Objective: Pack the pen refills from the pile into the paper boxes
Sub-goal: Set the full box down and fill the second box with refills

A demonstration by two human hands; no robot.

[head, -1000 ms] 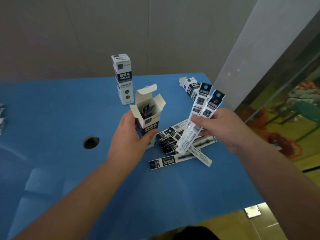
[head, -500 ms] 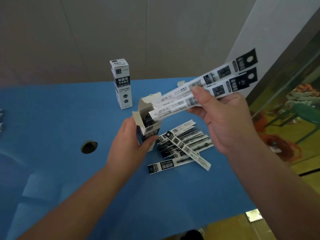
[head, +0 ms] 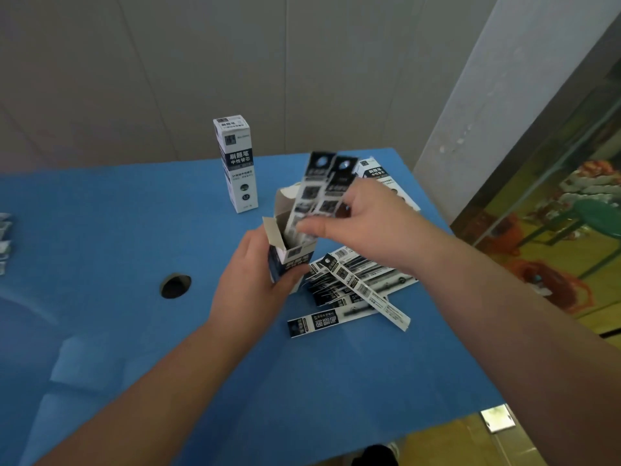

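Note:
My left hand (head: 250, 284) grips an open paper box (head: 289, 257) standing on the blue table (head: 100, 237), flaps up. My right hand (head: 363, 223) pinches two pen refill packs (head: 319, 190), white with black printed ends; their lower ends are inside the box mouth and their tops stick up above it. The pile of refill packs (head: 356, 287) lies flat on the table just right of the box, under my right forearm.
A closed box (head: 237, 163) stands upright behind the open one. Another box (head: 379, 176) lies flat at the table's far right corner, partly hidden by my hand. A round hole (head: 175, 285) is in the tabletop to the left. Small packets (head: 4, 237) sit at the left edge.
My right hand swung the two refill packs from nearly level to upright and lowered their ends into the open box. My left hand kept its hold on the box.

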